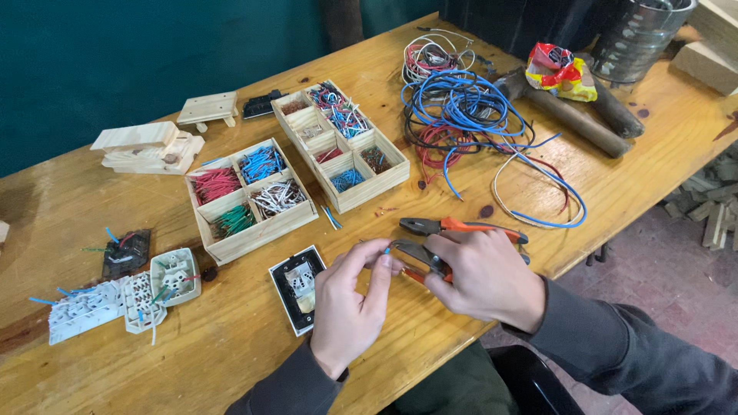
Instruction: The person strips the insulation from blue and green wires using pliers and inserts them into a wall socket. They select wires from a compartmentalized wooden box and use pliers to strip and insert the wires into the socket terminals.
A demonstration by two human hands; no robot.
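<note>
My left hand point(350, 303) pinches a short blue wire point(387, 250) between thumb and forefinger, the other fingers loosely curled, just in front of the black switch plate point(296, 288). My right hand point(484, 277) is clamped around the handles of a pair of pliers point(419, 255), whose tip meets the wire; most of that tool is hidden under my fingers. A second pair of pliers point(461, 227) with orange handles lies on the table point(92, 200) just behind. Farther out I count two wooden trays point(250, 196) of sorted wire pieces, one tangle of wires point(461, 115), and white socket parts point(123, 300) too jumbled to count.
</note>
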